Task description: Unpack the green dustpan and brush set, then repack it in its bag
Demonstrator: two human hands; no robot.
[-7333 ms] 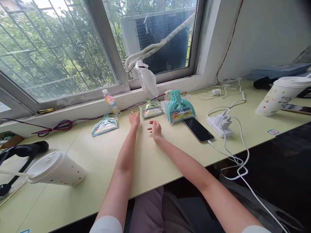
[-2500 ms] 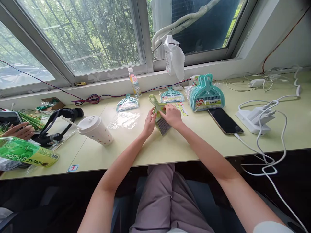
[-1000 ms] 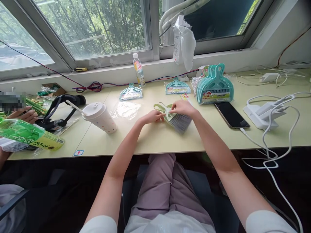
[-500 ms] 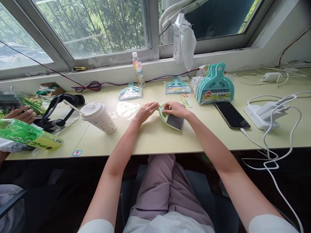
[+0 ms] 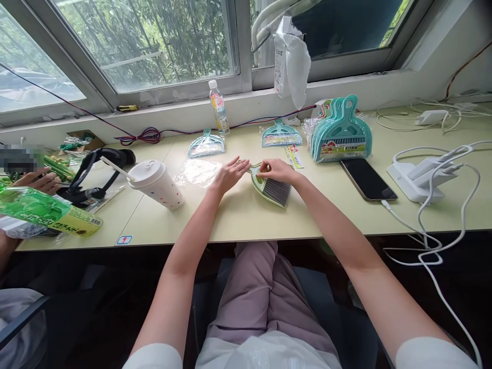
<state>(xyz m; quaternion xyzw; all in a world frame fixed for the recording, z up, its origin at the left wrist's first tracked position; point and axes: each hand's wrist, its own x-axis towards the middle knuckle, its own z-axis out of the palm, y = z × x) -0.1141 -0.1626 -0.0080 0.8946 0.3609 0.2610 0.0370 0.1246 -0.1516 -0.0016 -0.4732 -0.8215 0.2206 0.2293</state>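
1. The right hand (image 5: 277,170)'s fingers are pinching the brush (image 5: 277,191), lying over the dustpan (image 5: 260,189) on the desk (image 5: 238,221).
2. The left hand (image 5: 228,175) is holding its fingers straight at the dustpan's ten o'clock end, perhaps touching it.
3. A phone (image 5: 368,179) is lying toward the brush's three o'clock, a cup (image 5: 158,187) toward nine.

- Bare left hand (image 5: 229,176): back upward, fingers outstretched.
- Bare right hand (image 5: 275,170): fingers curled in a pinch.
- Bare left arm (image 5: 183,261) and bare right arm (image 5: 346,241): stretched forward, converging.

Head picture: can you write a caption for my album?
Left hand and right hand at a green dustpan and brush.
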